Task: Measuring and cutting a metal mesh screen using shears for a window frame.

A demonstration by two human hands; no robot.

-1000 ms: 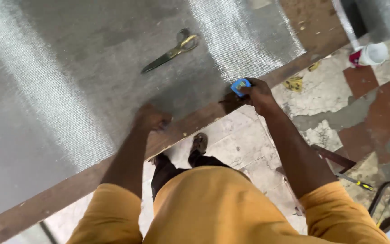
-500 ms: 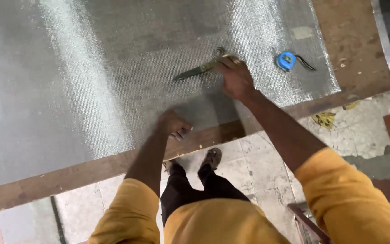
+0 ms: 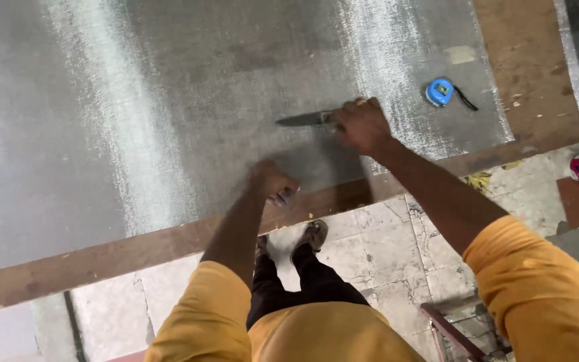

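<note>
Right hand (image 3: 362, 125) grips scissors (image 3: 305, 120) flat on grey woven sheet (image 3: 169, 100) atop wooden table (image 3: 135, 251); left hand (image 3: 273, 181), fingers curled, pins sheet's near edge. Blue tape measure (image 3: 439, 92) lies nearby, rt of scissors.

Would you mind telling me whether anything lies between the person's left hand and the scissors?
Nothing visible does: only bare grey woven sheet lies between the left hand and the dark metal scissors, which the right hand grips.
</note>
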